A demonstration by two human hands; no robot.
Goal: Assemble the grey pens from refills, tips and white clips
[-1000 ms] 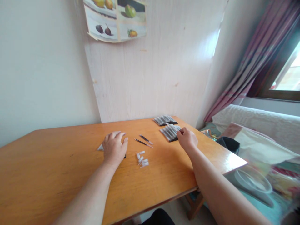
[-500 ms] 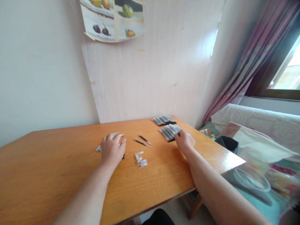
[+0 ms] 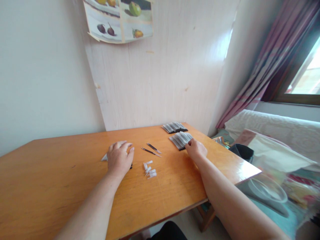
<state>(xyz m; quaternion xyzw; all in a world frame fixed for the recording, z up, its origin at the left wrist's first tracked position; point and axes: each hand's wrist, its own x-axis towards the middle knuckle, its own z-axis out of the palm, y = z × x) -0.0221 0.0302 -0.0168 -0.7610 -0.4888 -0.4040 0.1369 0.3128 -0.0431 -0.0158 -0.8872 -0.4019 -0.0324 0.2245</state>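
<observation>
My left hand (image 3: 119, 156) rests low over the table with its fingers apart. Small black pieces (image 3: 131, 166) peek out beside its thumb, and a whitish piece (image 3: 104, 157) shows at its left; the rest is hidden beneath the palm. My right hand (image 3: 196, 149) is closed in a pinch on a pen at the right end of the nearer row of clear, black-ended pens (image 3: 180, 140); the fingertips cover most of it. Between my hands lie two thin dark pen refills (image 3: 151, 152) with pale ends. Closer to me is a loose cluster of small white caps (image 3: 150, 170).
A second row of pens (image 3: 174, 127) lies behind the first, near the wall. The wooden table (image 3: 62, 186) ends at a right corner. Beyond it are a dark container (image 3: 242, 151), a white tub (image 3: 268, 190) and cloth-covered furniture (image 3: 287, 126). Painted fruit pictures (image 3: 118, 23) hang above.
Both hands keep nearly the same places and poses. The view has shifted very slightly; the pens, refills and caps lie as before.
</observation>
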